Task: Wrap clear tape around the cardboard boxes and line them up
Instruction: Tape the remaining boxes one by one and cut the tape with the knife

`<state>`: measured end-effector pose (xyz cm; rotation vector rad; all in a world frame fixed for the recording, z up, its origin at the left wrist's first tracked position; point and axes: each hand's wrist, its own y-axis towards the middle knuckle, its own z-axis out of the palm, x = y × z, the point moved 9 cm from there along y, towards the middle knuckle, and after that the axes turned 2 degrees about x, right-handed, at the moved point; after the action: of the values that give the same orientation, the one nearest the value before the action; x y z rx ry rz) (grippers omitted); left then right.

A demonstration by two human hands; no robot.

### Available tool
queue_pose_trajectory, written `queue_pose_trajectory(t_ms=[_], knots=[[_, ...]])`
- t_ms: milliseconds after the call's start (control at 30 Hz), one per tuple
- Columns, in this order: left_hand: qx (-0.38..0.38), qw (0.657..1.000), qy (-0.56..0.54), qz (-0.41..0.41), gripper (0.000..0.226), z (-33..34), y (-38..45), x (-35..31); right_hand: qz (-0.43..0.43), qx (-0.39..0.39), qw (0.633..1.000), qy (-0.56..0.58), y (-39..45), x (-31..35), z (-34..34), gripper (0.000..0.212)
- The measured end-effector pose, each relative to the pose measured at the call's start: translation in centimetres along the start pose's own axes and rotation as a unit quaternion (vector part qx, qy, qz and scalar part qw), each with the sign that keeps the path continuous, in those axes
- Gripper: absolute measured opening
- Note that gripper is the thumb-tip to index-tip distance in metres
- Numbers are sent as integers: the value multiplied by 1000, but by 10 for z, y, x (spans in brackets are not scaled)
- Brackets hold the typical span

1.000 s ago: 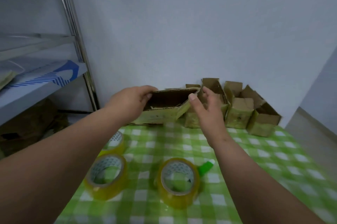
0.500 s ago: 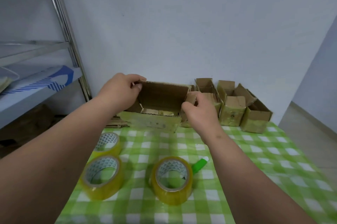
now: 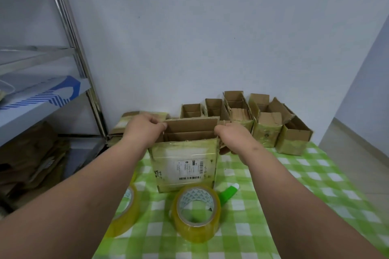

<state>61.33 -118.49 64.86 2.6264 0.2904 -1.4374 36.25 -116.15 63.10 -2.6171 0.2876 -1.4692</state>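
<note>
An open cardboard box with a shipping label and yellowish tape on its front stands upright on the green checked tablecloth. My left hand grips its top left edge and my right hand grips its top right edge. A roll of clear tape lies just in front of the box, a second roll lies to its left, partly behind my left forearm. Several taped open boxes stand in a row along the wall behind.
A green-handled tool lies beside the front roll. Flattened cardboard is stacked at the table's back left corner. A metal shelf rack stands to the left, with more cardboard piled on the floor under it.
The box was tipped upright and drawn toward me, down onto the tablecloth behind the tape rolls. Both hands now hold its top edges.
</note>
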Motion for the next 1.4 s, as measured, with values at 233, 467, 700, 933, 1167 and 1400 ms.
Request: queue_pose_trajectory(t_ms=[233,467,700,933,1167,1400], knots=[[-58,982,-170,-62,32,3,6,13,-37,-52,998,5,5,0,-6,48],[-59,979,-189,-45,23,15,3,11,-83,-70,992,58,6,-7,-10,26],[-55,979,-189,-54,16,17,10,13,-114,-39,992,43,6,3,-6,15],[57,985,-164,-1,31,22,3,7,-151,-24,986,69,-4,6,1,26],[179,976,-107,58,63,22,-11,4,-130,10,988,82,-10,-4,13,78],[212,974,-18,77,36,17,-18,7,-164,10,986,11,-2,-6,19,74]])
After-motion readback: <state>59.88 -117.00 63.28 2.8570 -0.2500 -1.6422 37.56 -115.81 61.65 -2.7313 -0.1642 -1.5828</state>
